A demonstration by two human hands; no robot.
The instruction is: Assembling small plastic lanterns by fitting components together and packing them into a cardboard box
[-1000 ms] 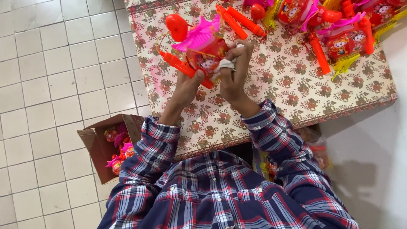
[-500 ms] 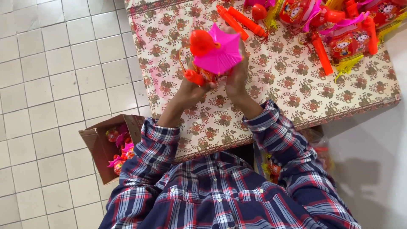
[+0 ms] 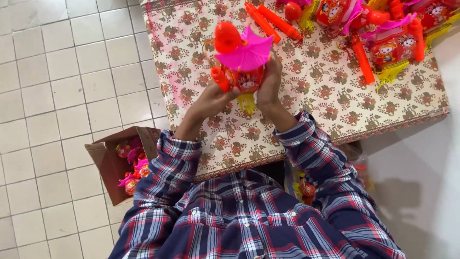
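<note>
Both my hands hold one toy lantern (image 3: 242,60) above the table: it has a pink scalloped roof, a red knob on top, a red printed body and a yellow tassel hanging below. My left hand (image 3: 213,98) grips its lower left side by an orange handle piece. My right hand (image 3: 269,81) clasps its right side. The lantern stands roughly upright over the floral tablecloth (image 3: 306,91).
Several more red and pink lanterns (image 3: 388,33) and loose orange sticks (image 3: 270,19) lie at the table's far right. An open cardboard box (image 3: 108,163) with toys stands on the tiled floor to my left. A bag with more toys (image 3: 306,187) sits under the table edge.
The lantern has been turned upright and raised; its pink roof now faces up and the yellow tassel hangs below. Both hands shifted to its lower sides.
</note>
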